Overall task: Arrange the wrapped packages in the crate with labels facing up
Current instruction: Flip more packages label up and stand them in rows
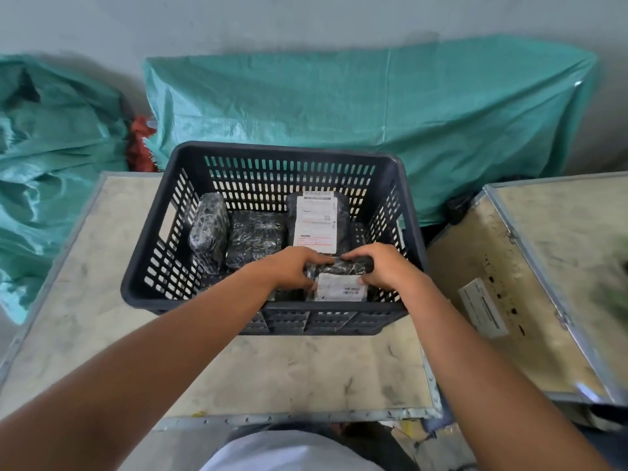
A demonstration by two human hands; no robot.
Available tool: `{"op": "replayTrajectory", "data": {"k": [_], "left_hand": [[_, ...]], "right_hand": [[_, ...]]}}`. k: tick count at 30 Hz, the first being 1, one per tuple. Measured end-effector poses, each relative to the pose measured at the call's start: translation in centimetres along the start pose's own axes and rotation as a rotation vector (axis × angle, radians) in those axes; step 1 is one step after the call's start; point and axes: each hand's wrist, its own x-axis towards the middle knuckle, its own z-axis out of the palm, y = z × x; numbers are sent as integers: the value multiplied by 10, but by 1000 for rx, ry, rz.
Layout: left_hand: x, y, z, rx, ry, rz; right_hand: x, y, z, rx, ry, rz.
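Four wrapped packages (255, 241), one crate (272, 154), two hands (295, 266), two green sacks (373, 100)

Both my hands, left hand (295, 268) and right hand (379, 266), grip a black wrapped package with white label (341, 279) at near side inside dark slotted plastic crate (142, 253). Label up. Three more black wrapped packages (255, 239) behind it; the back-right one shows its label.

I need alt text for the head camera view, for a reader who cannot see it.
Both hands, left hand and right hand, grip a black wrapped package, label up, at the near right of a dark slotted crate on a worn table. Behind it lie one labelled package and two packages showing no label.
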Motion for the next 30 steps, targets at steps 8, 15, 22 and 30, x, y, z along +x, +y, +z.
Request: {"op": "replayTrajectory", "data": {"k": [8, 15, 22, 30], "left_hand": [[-6, 5, -9, -72, 112, -28], [-33, 4, -24, -481, 505, 28], [-57, 20, -45, -634, 732, 417], [-51, 17, -63, -323, 626, 410]], "right_hand": [[-2, -4, -1, 63, 21, -88], [-22, -18, -20, 241, 159, -278], [-46, -42, -97, 388, 190, -356], [-34, -57, -125, 462, 219, -392]]}}
